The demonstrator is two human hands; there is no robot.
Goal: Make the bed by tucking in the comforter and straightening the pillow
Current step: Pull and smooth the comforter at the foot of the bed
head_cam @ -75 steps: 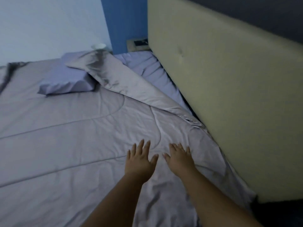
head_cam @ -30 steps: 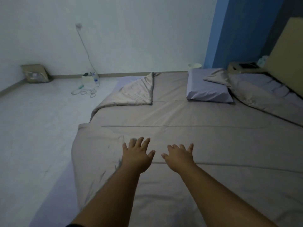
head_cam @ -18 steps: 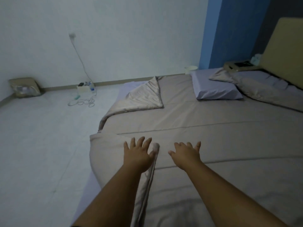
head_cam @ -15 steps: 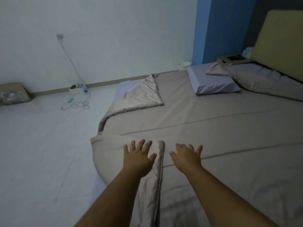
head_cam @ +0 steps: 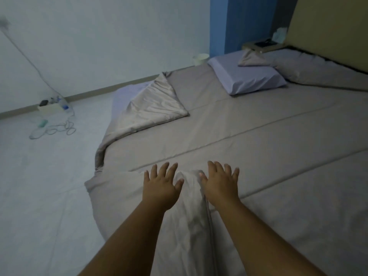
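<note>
It is a bedroom in a home: a big bed (head_cam: 258, 136) with a pillow (head_cam: 249, 78), a headboard (head_cam: 328, 26) and plain walls (head_cam: 99, 36).

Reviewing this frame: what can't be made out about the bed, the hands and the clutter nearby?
Head view only.
Whether the left hand and right hand press the comforter or hover: their backs hide the palms.
The comforter's near edge: cut off by the bottom frame edge.
The floor clutter by the wall: too small and dim.
Items on the bedside table: too small.
</note>
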